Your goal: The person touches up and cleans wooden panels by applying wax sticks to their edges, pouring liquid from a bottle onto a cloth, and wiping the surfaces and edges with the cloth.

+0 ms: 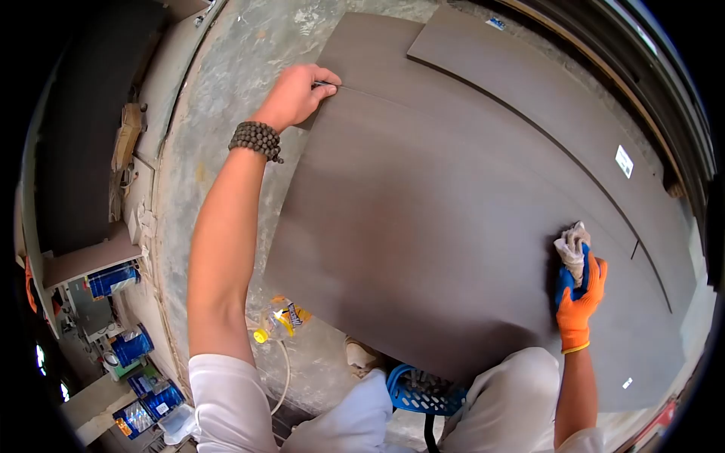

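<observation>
A large dark brown panel lies flat in front of my knees. My bare left hand, with a beaded bracelet at the wrist, pinches the panel's far left edge between thumb and fingers, where a thin line crosses the surface. My right hand wears an orange glove with a blue palm. It is closed around a crumpled, dirty whitish rag that rests on the panel toward the right.
Another brown panel with a white label lies at the far right. A clear bottle with a yellow cap lies on the concrete floor. A blue plastic basket is between my knees. Several blue cans stand at left.
</observation>
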Demonstrator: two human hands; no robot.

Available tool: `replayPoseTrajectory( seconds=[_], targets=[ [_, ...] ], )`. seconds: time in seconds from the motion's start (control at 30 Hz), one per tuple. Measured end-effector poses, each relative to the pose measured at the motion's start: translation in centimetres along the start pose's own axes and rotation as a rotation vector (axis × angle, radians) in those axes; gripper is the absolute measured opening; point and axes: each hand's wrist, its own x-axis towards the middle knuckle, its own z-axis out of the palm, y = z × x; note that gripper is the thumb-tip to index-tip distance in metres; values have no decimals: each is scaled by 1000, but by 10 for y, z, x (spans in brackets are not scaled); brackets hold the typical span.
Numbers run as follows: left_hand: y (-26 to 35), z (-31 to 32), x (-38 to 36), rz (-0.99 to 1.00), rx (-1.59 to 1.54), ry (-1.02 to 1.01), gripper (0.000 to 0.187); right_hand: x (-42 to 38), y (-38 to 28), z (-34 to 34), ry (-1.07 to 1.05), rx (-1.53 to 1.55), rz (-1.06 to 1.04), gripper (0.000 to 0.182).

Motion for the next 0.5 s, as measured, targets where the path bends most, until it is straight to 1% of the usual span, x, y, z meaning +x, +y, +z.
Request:
replayPoseTrajectory(
  seconds=[0.03, 0.1, 0.17, 0.23, 0.27, 0.3, 0.33, 0.5],
  targets=[
    [1, 2, 2, 26, 38, -17, 19, -5, 6, -1, -43, -11, 82, 66],
    [-1, 2, 7, 44, 34, -13, 17, -4, 4, -1, -53, -1, 101, 65],
    [-7, 2, 8, 53, 36, -8, 16, -5, 7, 0, -54, 11, 76, 66],
    [-8, 0, 8, 126, -7, 2, 15, -3, 8, 0, -51, 19, 49, 66],
    [-9, 0, 9, 122, -12, 13, 15, -2, 7, 0, -35, 9, 21, 65],
    [-10, 1, 8, 76, -53, -9, 14, -2, 6, -1, -21, -1, -3, 64],
    [-10, 1, 9, 29, -90, -33, 14, -2, 5, 0, -26, 22, 41, 65],
    [-14, 3, 14, -24, -126, -78, 14, -6, 7, -1, -55, -7, 39, 67]
  ],
)
